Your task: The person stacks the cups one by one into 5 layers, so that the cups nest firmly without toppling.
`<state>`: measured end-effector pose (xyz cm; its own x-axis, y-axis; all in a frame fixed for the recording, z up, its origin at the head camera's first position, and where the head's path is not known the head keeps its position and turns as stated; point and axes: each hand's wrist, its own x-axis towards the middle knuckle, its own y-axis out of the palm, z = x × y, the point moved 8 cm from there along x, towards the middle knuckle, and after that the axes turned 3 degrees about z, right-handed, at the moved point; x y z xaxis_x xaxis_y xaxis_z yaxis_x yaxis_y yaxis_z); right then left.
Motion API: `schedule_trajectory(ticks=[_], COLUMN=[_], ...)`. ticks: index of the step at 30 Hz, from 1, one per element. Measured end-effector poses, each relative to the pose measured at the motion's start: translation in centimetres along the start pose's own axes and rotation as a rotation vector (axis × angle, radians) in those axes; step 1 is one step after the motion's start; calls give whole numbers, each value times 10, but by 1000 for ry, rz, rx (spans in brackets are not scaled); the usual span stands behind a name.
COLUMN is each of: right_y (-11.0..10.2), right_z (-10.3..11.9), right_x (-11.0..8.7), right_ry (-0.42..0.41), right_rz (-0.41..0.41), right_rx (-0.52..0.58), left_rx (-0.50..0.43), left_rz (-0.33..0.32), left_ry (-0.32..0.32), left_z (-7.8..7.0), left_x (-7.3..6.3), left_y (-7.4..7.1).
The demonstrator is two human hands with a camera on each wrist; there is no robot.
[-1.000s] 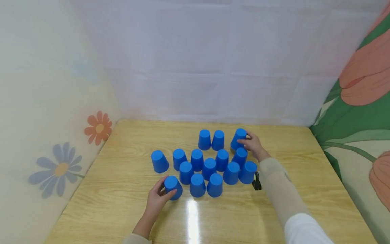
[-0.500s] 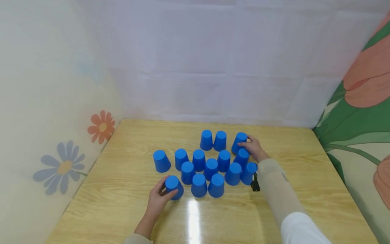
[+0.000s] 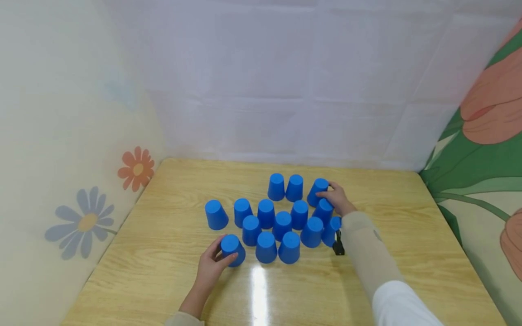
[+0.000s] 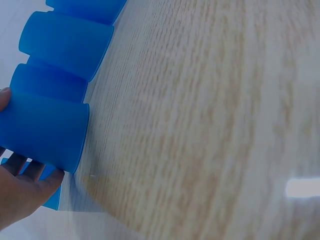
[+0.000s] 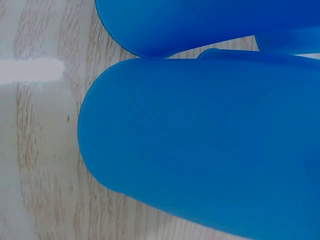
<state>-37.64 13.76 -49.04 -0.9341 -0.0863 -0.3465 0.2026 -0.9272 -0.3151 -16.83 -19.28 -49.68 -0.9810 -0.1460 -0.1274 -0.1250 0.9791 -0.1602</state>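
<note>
Several blue cups stand upside down on the wooden table. At the front left, my left hand [image 3: 210,266] grips one blue cup [image 3: 231,249] between thumb and fingers; the left wrist view shows that cup [image 4: 45,130] with fingers [image 4: 35,182] curled under its side. At the back right, my right hand [image 3: 337,197] holds another blue cup [image 3: 316,194] by its side, slightly tilted. Just in front of that cup stands another cup [image 3: 324,211]. The right wrist view is filled by a near cup [image 5: 200,135]; my right hand does not show there.
Two cups [image 3: 276,188] stand side by side at the back. A lone cup [image 3: 215,214] sits at the left of the middle row. A small black object [image 3: 338,244] lies beside the right sleeve [image 3: 367,249]. A white sheet [image 3: 253,90] hangs behind the table [image 3: 163,280].
My right hand has drawn its cup a little toward me, nearer the cup in front of it. The left hand keeps its grip and stays in place. The head view has shifted slightly.
</note>
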Motion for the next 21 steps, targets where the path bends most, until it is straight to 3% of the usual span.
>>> schedule_trajectory(ticks=[13, 21], right_y=[2, 6], right_z=[2, 2], right_x=[3, 4], right_ry=[5, 32], right_rz=[-12, 17], right_rx=[-17, 52], left_rx=[8, 7], left_rz=[8, 11], left_ry=[24, 17], left_z=[-3, -4], left_x=[-2, -3], left_y=[1, 1])
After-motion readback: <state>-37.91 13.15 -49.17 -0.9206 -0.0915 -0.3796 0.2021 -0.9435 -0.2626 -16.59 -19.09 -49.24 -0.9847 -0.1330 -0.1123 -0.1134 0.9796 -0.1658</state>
